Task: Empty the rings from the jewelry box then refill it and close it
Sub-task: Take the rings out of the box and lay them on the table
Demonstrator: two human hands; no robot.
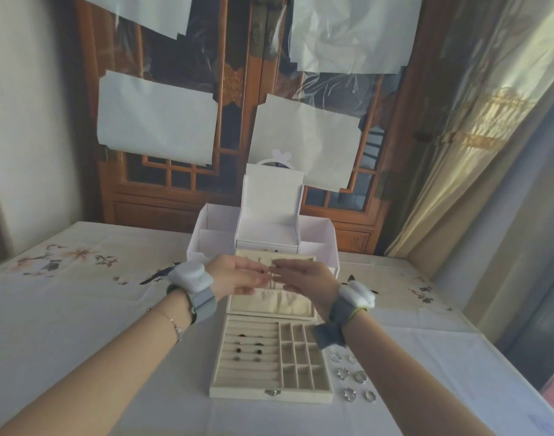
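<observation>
A: Forearms nearest, reaching in from both lower corners across table point(80, 309) under a flowered cloth. Beyond them?

B: White cardboard organizer point(316, 237) at the far edge, flap up. Standing just behind jewelry box point(247, 388); probably only storage, not part of the job.

A: And the box?

B: Lying open in mid-table, lid point(269, 306) folded back flat toward the organizer, likely so both trays stay reachable. Ring slots on its left half, small square compartments on its right.

A: Hands?

B: Raised over the lid, fingertips meeting. Left hand point(238, 275) palm-in with fingers stretched forward; right hand point(304, 278) mirrored against it. Small dark spot point(262, 271) at the meeting point, possibly a ring passing across. Blurred, so cannot tell whether either hand grips or merely touches. Grey wrist straps point(203, 303) with white pads on both.

A: Rings?

B: 8 slotted rings point(259, 351) in 2 columns of 4. 6 loose silver rings point(360, 375) in pairs on the cloth just right of the box, apparently laid out in order for easy picking. Judging from that split, work partway through; emptying or refilling, hard to say. Closing not yet done.
</observation>
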